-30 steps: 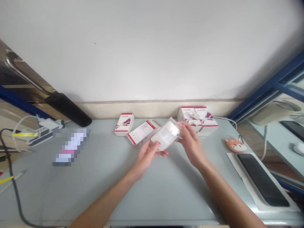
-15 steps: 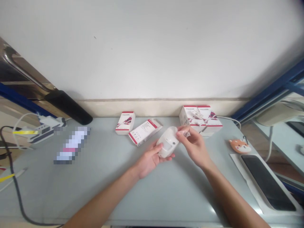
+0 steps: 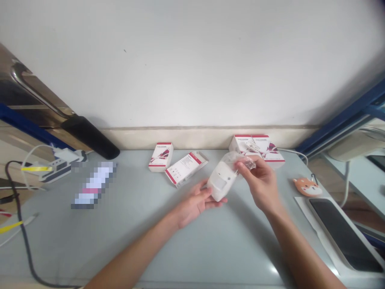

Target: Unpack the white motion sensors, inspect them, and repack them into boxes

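Observation:
A white plastic motion sensor (image 3: 221, 180) sits inside a clear plastic bag, its rounded lens facing up toward me. My left hand (image 3: 195, 204) cradles its lower end from below, fingers against the white casing. My right hand (image 3: 260, 182) pinches the gathered top of the clear bag (image 3: 245, 162) between thumb and fingers, above and right of the sensor. Nearby on the table stand white boxes with red trim: one upright (image 3: 161, 157), one lying slanted (image 3: 186, 169), and a pair at the back (image 3: 257, 148).
The pale grey table (image 3: 210, 257) meets a white wall behind. To the left lie a pixelated object (image 3: 93, 185), a power strip (image 3: 60, 168) and a black cable (image 3: 22, 237). On the right are a fox-shaped pad (image 3: 307, 187) and a black phone (image 3: 343, 235) on white backing.
The bagged sensor has shifted right and stands more upright. My right hand has moved up and right, drawing the bag's top with it. My left hand has followed slightly right.

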